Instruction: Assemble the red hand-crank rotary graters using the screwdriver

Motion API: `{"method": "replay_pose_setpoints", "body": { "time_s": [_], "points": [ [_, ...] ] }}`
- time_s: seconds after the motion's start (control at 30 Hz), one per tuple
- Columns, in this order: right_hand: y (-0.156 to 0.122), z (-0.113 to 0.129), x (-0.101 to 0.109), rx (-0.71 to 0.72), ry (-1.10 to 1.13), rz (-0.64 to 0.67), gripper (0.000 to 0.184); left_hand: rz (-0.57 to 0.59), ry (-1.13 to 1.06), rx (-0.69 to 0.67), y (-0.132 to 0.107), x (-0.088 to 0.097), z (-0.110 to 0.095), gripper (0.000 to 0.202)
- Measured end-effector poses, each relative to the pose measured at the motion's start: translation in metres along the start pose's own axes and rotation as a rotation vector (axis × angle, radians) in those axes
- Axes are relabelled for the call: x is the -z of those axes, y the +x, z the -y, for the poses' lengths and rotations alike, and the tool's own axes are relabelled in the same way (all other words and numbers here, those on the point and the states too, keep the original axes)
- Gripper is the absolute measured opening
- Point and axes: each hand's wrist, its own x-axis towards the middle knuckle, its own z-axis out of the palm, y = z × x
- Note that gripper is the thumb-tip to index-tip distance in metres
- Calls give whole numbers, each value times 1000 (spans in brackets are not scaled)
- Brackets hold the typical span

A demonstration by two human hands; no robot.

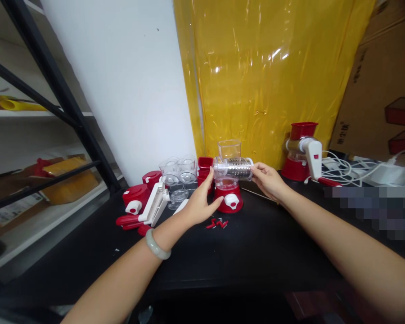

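Observation:
A rotary grater with a red base (pixel 228 199), clear hopper (pixel 229 149) and a metal drum (pixel 234 168) lying crosswise stands on the black table (pixel 249 252). My left hand (pixel 200 201) rests against the base and the drum's left end, fingers curved around them. My right hand (pixel 267 179) pinches the right end of the drum. Small red and white clips (pixel 218 223) lie just in front of the base.
Left of the grater lie loose red bases (pixel 137 196), white crank handles (pixel 155 204) and clear housings (pixel 178 173). A finished red-and-white grater (pixel 302 153) stands at the right with white cables (pixel 353 168). Yellow film (pixel 266 72), cardboard boxes and shelving surround the table.

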Motion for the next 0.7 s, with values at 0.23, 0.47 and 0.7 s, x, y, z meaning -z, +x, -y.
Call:
{"method": "replay_pose_setpoints", "body": {
  "time_s": [0.23,0.47,0.7],
  "points": [
    [-1,2,2,-14,22,53,36,5,7,-3,-2,1,0,85],
    [-3,5,-3,-16,38,80,34,-36,-88,-20,1,0,0,79],
    [-8,4,-4,8,-134,218,33,-194,-70,11,6,9,6,69]
  ]
}}
